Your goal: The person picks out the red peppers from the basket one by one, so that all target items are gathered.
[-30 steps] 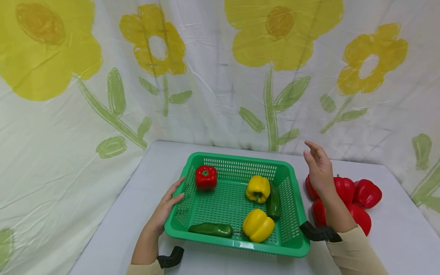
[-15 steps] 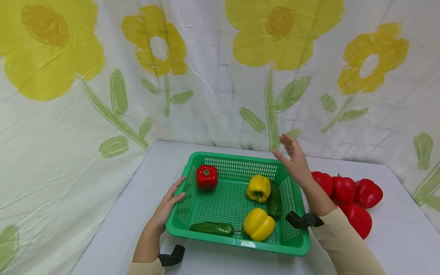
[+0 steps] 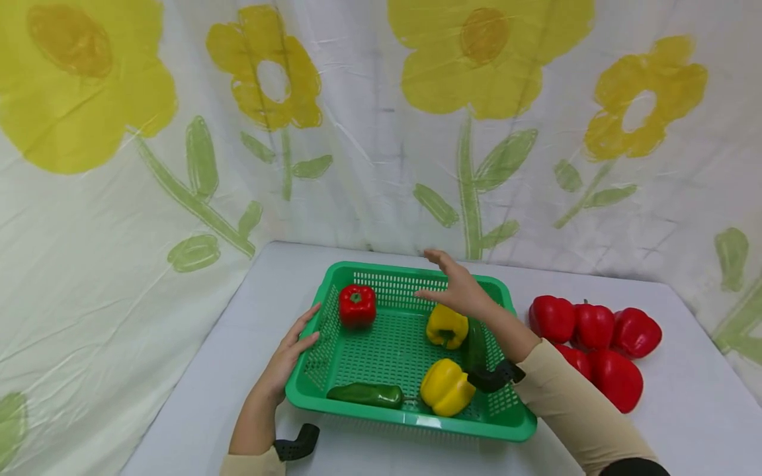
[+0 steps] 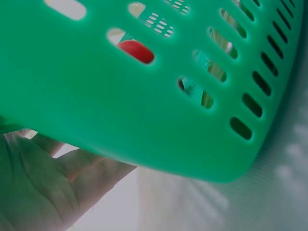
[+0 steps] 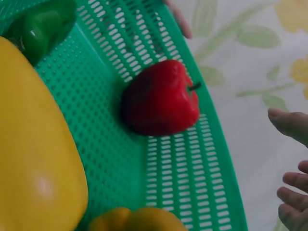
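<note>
A green plastic basket (image 3: 381, 416) stands on the white table. My left hand (image 3: 284, 367) rests against its left side, fingers extended at the rim; the left wrist view shows those fingers along the outer wall (image 4: 120, 106). Over the back right of the basket hovers my right hand (image 3: 463, 287), holding nothing, thumb and fingers spread. Inside, a red bell pepper (image 3: 357, 306) sits at the back left. One yellow bell pepper (image 3: 446, 328) is partly below the right hand, another (image 3: 446, 389) nearer the front. A long green pepper (image 3: 366, 395) lies along the front wall; a second (image 3: 476, 347) is partly hidden by the right forearm.
Several red bell peppers (image 3: 595, 328) lie grouped on the table (image 3: 673, 410) right of the basket, some partly behind the right sleeve (image 3: 571, 396). A white cloth (image 3: 369, 198) printed with yellow flowers hangs behind the table.
My right hand has swung left from above the red peppers on the table, across the basket's right rim, to over its back part. The left hand and basket have stayed put.
</note>
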The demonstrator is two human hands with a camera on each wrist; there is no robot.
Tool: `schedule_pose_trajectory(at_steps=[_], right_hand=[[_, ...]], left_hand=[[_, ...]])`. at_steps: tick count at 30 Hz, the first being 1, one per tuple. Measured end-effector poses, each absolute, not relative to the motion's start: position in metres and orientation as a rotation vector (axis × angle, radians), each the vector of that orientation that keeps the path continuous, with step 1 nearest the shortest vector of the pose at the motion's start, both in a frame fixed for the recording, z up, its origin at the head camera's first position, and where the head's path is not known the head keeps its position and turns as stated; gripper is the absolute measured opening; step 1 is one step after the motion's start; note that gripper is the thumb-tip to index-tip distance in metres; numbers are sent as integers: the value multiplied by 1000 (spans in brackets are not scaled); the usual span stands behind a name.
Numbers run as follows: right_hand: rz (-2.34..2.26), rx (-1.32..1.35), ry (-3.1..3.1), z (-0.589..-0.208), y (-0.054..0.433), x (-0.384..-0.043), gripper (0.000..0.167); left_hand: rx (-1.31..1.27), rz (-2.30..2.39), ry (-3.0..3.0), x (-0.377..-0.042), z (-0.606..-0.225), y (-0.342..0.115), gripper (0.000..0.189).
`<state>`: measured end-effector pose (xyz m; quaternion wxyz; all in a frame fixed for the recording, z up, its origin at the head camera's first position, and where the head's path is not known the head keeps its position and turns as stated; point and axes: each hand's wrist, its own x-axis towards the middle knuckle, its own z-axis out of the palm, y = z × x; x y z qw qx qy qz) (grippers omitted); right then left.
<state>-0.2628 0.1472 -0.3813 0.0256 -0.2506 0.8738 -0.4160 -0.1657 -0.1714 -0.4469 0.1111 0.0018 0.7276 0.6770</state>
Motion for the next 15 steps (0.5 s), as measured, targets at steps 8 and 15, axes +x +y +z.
schedule_pose_trajectory(at_steps=[8,15], right_hand=[[-1080,-871,2591,-390,107,-268,83],[-951,-986,2520,-398,78,-269,82]], left_hand=[[7,1998,2127,-166,-446,-173,51],[39,2026,2081,-167,-448,-171,52]])
